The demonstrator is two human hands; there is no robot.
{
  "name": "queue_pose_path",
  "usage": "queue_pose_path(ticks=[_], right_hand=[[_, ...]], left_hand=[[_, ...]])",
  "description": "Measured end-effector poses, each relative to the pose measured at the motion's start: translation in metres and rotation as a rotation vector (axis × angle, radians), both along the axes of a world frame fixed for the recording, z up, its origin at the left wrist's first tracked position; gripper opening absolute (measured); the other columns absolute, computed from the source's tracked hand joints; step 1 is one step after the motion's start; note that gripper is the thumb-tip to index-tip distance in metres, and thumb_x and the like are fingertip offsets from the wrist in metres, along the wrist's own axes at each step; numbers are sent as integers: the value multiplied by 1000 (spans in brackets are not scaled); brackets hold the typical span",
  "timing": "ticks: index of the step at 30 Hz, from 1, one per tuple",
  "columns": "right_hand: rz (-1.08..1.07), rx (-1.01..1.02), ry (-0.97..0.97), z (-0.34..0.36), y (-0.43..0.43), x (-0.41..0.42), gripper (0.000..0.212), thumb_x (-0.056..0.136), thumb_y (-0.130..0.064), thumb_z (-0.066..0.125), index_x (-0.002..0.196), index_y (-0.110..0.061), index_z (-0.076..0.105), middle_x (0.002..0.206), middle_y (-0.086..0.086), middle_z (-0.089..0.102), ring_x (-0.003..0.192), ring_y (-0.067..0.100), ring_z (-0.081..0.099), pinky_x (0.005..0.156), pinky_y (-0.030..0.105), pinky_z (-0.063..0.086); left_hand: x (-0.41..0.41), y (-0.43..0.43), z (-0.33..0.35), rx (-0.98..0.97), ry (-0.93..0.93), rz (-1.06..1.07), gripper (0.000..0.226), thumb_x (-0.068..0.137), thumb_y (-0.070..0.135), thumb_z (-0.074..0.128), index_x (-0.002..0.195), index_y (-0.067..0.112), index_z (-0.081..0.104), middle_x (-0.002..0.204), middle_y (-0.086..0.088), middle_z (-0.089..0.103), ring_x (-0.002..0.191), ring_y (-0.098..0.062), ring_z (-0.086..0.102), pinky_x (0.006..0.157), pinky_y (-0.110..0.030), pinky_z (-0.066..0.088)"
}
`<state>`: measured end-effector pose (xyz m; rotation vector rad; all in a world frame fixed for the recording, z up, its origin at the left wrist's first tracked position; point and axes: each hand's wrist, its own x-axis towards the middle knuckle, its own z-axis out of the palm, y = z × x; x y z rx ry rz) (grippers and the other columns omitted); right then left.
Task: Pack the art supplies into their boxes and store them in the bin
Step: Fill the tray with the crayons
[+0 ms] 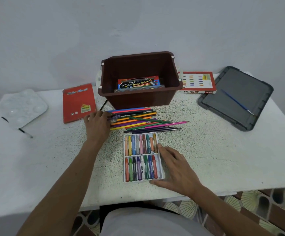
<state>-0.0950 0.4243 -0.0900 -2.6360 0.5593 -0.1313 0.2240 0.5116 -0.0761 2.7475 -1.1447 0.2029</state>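
A white tray of oil pastels [142,157] lies in front of me, and my right hand [174,167] holds its right side, thumb at the near corner and fingers along the edge. A pile of coloured pencils [138,120] lies just beyond it. My left hand [96,124] rests at the left ends of the pencils with the fingers touching them. The brown bin [139,99] stands behind the pencils with a water colour box [139,82] inside. A red pencil box [78,102] lies left of the bin and the oil pastels box [197,82] to its right.
The grey bin lid [223,99] lies at the right with a blue paintbrush [236,101] on it. A white paint palette [23,107] and a black brush [17,127] lie at the far left. The table's front edge runs near my lap.
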Motion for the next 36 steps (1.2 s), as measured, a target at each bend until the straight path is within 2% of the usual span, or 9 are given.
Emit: queue_pose_path(ticks=[5,10,14,17,20,23,27,33,36], right_hand=[[-5,-16,-12,2,1,1,116,76,-88,46,158,-16,8,153,0,39,138,16,29,112,40,36],[-6,-26,-16,3,1,0,115,76,-88,46,158,-15,10,152,0,40,137,16,30,109,41,38],[-16,-16,-15,2,1,-1,116,75,-89,46,158,-17,8,153,1,40,138,17,30,109,41,38],[-12,9,-4,2,1,0,118,74,-90,45,158,-19,2,155,0,36,140,16,27,111,40,35],[-10,10,-1,2,1,1,120,73,-91,44,158,-19,-1,157,0,33,141,15,26,112,40,33],[-12,15,-9,2,1,0,120,74,-91,45,158,-19,0,157,-1,32,141,15,26,112,40,35],[-25,3,-47,3,2,1,119,73,-88,50,158,-16,7,152,1,40,136,16,34,106,39,39],[-7,12,-39,0,2,1,122,73,-88,52,158,-18,0,153,-1,40,139,16,33,110,39,40],[-3,12,-34,-2,1,1,122,73,-87,52,158,-17,-1,154,-3,37,140,15,31,111,38,38]], left_hand=[[4,3,-2,39,-68,-12,17,92,21,64,106,15,70,106,-11,68,107,-36,56,97,-49,34],[-3,6,2,-127,-41,-27,15,93,21,62,107,14,64,106,-8,66,104,-32,56,97,-49,34],[-29,8,21,-364,217,-151,11,93,24,65,102,19,66,96,2,70,92,-19,63,94,-43,45],[-60,14,33,-501,531,-156,13,90,19,69,103,21,67,98,8,69,91,-6,64,88,-26,48],[-93,20,40,-547,721,-121,21,88,15,71,105,26,63,92,14,68,86,-4,66,84,-8,40],[-125,25,48,-554,834,-117,24,87,18,73,100,35,61,89,15,68,90,6,63,89,-13,37],[-157,28,50,-460,990,-121,22,89,26,72,100,40,59,89,15,70,87,11,62,74,-7,38],[-177,28,34,-322,915,-201,19,89,26,71,106,31,65,82,19,65,83,7,60,72,-12,42],[-178,26,22,-282,754,-262,20,87,30,71,106,34,65,85,21,66,88,1,58,89,-26,40]])
